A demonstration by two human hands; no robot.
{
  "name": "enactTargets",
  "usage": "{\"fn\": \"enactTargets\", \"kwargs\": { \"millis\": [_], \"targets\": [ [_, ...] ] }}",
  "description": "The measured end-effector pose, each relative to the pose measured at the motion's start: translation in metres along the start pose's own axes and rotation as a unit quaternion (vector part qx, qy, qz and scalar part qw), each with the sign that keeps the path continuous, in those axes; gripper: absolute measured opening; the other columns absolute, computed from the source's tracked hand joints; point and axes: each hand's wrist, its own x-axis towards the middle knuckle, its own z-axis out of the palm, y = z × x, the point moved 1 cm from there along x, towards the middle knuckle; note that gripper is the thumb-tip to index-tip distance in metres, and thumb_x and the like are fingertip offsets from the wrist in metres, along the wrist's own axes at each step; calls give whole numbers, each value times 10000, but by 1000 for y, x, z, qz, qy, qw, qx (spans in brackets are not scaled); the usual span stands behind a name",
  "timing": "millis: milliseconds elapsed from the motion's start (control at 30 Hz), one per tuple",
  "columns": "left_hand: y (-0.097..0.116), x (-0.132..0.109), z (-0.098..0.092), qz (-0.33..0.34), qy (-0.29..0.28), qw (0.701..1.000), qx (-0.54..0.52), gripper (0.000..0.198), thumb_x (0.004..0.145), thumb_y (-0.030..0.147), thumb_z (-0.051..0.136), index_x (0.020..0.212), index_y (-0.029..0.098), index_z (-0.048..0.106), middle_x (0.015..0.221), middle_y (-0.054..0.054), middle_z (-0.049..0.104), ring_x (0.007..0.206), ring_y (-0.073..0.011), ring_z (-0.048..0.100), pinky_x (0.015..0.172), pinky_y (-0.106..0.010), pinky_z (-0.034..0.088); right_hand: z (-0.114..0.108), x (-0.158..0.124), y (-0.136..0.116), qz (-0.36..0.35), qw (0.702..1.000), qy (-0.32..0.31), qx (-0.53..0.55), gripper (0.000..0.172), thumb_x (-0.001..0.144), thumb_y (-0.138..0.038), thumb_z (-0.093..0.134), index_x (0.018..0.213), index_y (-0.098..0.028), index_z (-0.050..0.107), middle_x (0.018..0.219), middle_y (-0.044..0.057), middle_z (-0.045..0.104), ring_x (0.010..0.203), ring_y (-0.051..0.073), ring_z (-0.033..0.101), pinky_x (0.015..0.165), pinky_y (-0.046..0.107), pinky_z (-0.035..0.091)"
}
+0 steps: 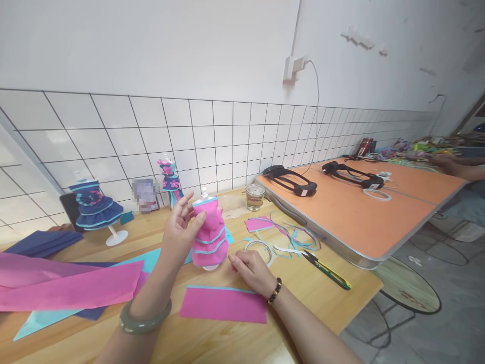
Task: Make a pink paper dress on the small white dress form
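A small dress form wears a pink tiered paper dress (209, 235) with light-blue trim, standing upright on a white round base. My left hand (181, 222) is at its left side, fingers apart and the thumb lying against the bodice. Low beside the base, my right hand (252, 270) rests on the table with its fingers curled in; nothing shows in it. Below the hands lies a flat pink paper strip (223, 304) with a light-blue upper edge. A roll of tape (260, 247) sits just behind my right hand.
Pink, blue and navy paper sheets (76, 283) cover the left. Two dressed forms, one in navy (98, 210), stand near the wall. Rightward are scissors (329, 270), thin paper strips (299, 236), a glass (255, 197) and an orange table (364, 212) with black headsets. Another person's arm (454, 167) shows far right.
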Motion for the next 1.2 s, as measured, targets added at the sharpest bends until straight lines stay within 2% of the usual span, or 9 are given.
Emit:
{"fn": "enactTargets", "kwargs": {
  "millis": [233, 333, 400, 500, 600, 733, 933, 1200],
  "targets": [
    [7, 2, -6, -16, -19, 1000, -17, 674, 696, 369, 697, 1299, 202, 446, 919, -43, 647, 886, -192, 610, 815, -332, 481, -4, 5, -7, 39, 990, 82, 110, 503, 897, -538, 390, 594, -172, 554, 550, 4, 516, 530, 121, 488, 562, 253, 391],
    [7, 1, -8, -19, -36, 999, -21, 682, 700, 360, 698, 1311, 207, 436, 914, -43, 648, 913, -202, 607, 815, -334, 485, -15, 17, -13, 63, 976, 121, 170, 427, 888, -526, 412, 701, -173, 562, 625, 13, 551, 569, 125, 517, 553, 248, 416],
    [7, 1, -9, -13, -47, 999, -18, 675, 710, 349, 692, 1318, 211, 433, 902, -40, 646, 928, -204, 604, 821, -336, 483, -23, 28, -19, 70, 967, 133, 206, 338, 858, -502, 486, 840, -176, 572, 722, 27, 599, 669, 141, 574, 603, 255, 450],
    [6, 1, -11, -10, -61, 998, -17, 670, 727, 340, 683, 1329, 219, 417, 908, -43, 651, 959, -212, 597, 828, -339, 481, -33, 46, -29, 72, 958, 123, 248, 360, 809, -443, 588, 1062, -192, 544, 879, 47, 645, 848, 166, 617, 723, 289, 485],
    [6, 2, -13, -14, -68, 997, -17, 674, 735, 345, 679, 1338, 224, 403, 926, -49, 660, 987, -218, 593, 837, -341, 478, -35, 61, -39, 58, 950, 87, 296, 422, 763, -385, 661, 1126, -210, 537, 939, 38, 650, 898, 159, 617, 813, 315, 482],
    [5, 3, -14, -14, -74, 997, -12, 681, 742, 359, 674, 1344, 217, 388, 1063, -86, 657, 1046, -235, 582, 870, -357, 467, -30, 73, -48, 47, 920, 51, 386, 447, 707, -313, 725, 1111, -204, 567, 864, 0, 633, 793, 122, 606, 767, 283, 483],
    [6, 2, -15, -16, -92, 996, 1, 661, 774, 364, 646, 1350, 206, 365, 1170, -124, 626, 1147, -263, 539, 910, -380, 456, -21, 78, -40, 52, 886, 65, 457, 456, 690, -297, 747, 1103, -192, 586, 845, 8, 644, 737, 115, 587, 714, 268, 463],
    [8, 0, -11, -22, -91, 996, 5, 670, 776, 347, 649, 1365, 218, 358, 1136, -109, 644, 1113, -252, 556, 894, -386, 470, -19, 70, -30, 64, 870, 92, 481, 444, 672, -288, 765, 1082, -218, 607, 817, -9, 658, 737, 123, 602, 750, 278, 456]
  ]
}}
